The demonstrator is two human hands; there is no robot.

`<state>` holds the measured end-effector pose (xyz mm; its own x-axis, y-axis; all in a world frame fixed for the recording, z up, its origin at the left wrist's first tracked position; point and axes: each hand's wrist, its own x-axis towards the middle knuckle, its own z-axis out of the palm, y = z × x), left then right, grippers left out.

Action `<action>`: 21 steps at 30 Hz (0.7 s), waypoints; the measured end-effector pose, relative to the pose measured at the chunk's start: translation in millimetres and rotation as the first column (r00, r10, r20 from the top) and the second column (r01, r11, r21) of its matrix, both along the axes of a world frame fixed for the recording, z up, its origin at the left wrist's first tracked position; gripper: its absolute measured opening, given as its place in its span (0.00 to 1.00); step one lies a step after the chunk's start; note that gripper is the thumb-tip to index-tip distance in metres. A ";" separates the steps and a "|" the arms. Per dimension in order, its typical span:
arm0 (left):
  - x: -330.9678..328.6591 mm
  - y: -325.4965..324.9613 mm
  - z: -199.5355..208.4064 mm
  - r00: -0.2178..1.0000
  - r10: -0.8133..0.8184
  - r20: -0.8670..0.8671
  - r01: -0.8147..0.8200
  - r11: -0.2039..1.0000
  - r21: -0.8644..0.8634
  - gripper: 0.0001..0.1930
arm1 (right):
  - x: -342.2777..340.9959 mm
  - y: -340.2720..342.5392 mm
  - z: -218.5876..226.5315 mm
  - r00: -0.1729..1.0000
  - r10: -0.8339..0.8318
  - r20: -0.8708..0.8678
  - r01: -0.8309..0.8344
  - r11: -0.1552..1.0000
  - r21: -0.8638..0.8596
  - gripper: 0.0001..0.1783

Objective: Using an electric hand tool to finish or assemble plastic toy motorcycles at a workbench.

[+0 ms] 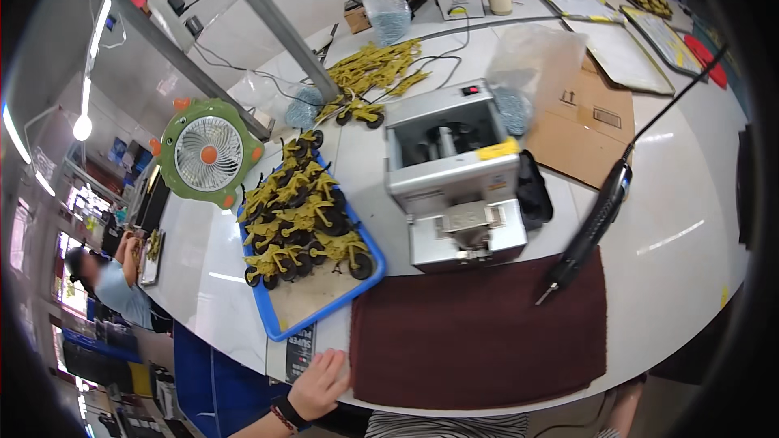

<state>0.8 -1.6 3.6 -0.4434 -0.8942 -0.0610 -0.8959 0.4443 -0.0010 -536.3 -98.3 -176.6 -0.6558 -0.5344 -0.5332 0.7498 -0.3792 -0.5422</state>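
My left hand (320, 383), with a dark band at the wrist, rests at the table's front edge, its fingers stretched out beside the left edge of a dark brown cloth (479, 341). It holds nothing. Part of my right hand (626, 404) shows at the lower right, below the table edge; its fingers are hidden. On the cloth's right side lies the tip of a black electric screwdriver (596, 223), its cable running up to the right. Behind the cloth stands a silver screw feeder machine (466, 231). A blue tray (324, 311) left of it holds several yellow toy motorcycles (304, 219) with black wheels.
A green toy-shaped fan (208, 152) stands behind the tray. More yellow parts (373, 69), bags of screws (389, 20), a cardboard sheet (588, 118) and paper-covered trays (621, 53) lie farther back. A metal post (280, 28) rises at the back left. Another person (122, 288) works at far left.
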 end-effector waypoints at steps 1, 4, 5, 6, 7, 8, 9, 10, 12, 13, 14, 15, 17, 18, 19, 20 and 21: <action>4.2 1.2 0.4 0.998 -0.002 -0.066 0.000 1.000 -0.025 0.19 | -20.3 18.4 12.0 0.989 -0.083 -0.119 0.093 0.992 0.085 0.17; 13.5 4.7 -4.6 0.993 -0.049 -0.106 0.038 0.994 -0.101 0.18 | -169.1 88.8 20.8 0.566 -0.091 -0.819 0.434 0.878 0.202 0.13; 13.0 5.2 -2.9 0.993 -0.030 -0.112 0.019 0.995 -0.101 0.16 | -121.5 65.5 70.4 0.480 0.015 -0.877 0.337 0.920 0.200 0.12; 13.5 1.5 -1.3 0.989 -0.039 -0.144 0.024 0.994 -0.106 0.16 | -71.9 49.0 128.7 0.360 0.101 -0.928 0.259 0.944 0.203 0.11; 14.0 -0.6 1.6 0.988 -0.035 -0.149 0.019 0.994 -0.109 0.16 | -34.9 32.3 167.5 0.197 0.281 -0.939 0.080 0.950 0.301 0.09; 6.0 -3.9 2.8 0.988 -0.050 -0.146 0.035 0.994 -0.103 0.15 | 11.8 14.9 191.0 0.153 0.327 -0.932 0.026 0.942 0.335 0.07; 1.5 -2.2 5.8 0.997 -0.055 -0.046 0.053 0.998 -0.044 0.18 | 34.4 -2.9 206.0 -0.064 0.523 -0.850 -0.178 0.832 0.526 0.06; -1.3 -0.1 18.4 0.996 -0.072 -0.043 0.070 0.997 -0.029 0.18 | 77.5 -31.3 199.9 0.162 0.436 -0.885 -0.211 0.892 0.401 0.07; 3.2 -2.6 48.6 0.971 0.019 -0.238 0.029 0.980 0.196 0.24 | 111.0 -80.7 218.9 -0.243 0.768 -0.593 -0.401 0.477 0.782 0.17; 13.7 -7.5 64.4 0.971 -0.020 -0.240 0.100 0.940 0.326 0.28 | 115.7 -99.3 218.5 -0.307 0.842 -0.445 -0.375 0.323 0.869 0.22; 23.1 -17.9 86.6 0.976 0.021 -0.216 0.081 0.888 0.454 0.27 | 121.7 -119.9 219.4 -0.370 0.884 -0.286 -0.333 0.161 0.929 0.27; 23.3 -29.7 121.9 0.992 0.123 -0.029 -0.088 0.836 0.542 0.25 | 125.3 -134.3 220.7 -0.396 0.886 -0.239 -0.289 0.127 0.949 0.31; 35.8 -60.4 132.8 0.949 0.239 -0.206 -0.194 0.957 0.214 0.24 | 113.2 -157.3 206.1 -0.369 0.912 -0.181 -0.221 0.103 0.970 0.36; 55.4 -82.5 118.4 0.946 0.134 -0.295 -0.154 0.987 -0.045 0.24 | 105.8 -161.7 202.8 -0.332 0.926 -0.180 -0.203 0.117 0.972 0.38; 54.1 -110.8 127.8 0.951 0.195 -0.239 -0.234 0.961 -0.147 0.23 | 108.6 -164.1 206.5 -0.328 0.925 -0.191 -0.229 0.118 0.966 0.38; 71.8 -132.6 121.5 0.955 0.228 -0.191 -0.278 0.913 -0.300 0.24 | 122.6 -167.7 213.2 -0.334 0.917 -0.218 -0.270 0.129 0.954 0.38; 92.3 -155.6 113.7 0.955 0.260 -0.140 -0.294 0.886 -0.359 0.24 | 131.4 -172.9 214.8 -0.345 0.919 -0.191 -0.246 0.107 0.963 0.37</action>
